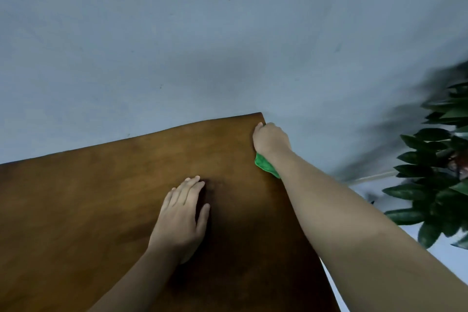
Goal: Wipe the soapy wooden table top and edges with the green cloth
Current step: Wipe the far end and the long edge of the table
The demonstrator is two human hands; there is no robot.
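Green cloth (266, 166) is bunched under your right hand (270, 140), fingers closed around it at the table's (101, 197) far right corner, just right of frame centre. Your left hand (181, 215) lies flat, fingers spread, mid-tabletop. Dark leaves of a plant (435, 175) fill the right edge.

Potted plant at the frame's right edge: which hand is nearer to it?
Right. The right hand grips the green cloth at the table's right edge, plant side; the left hand lies flat mid-table.
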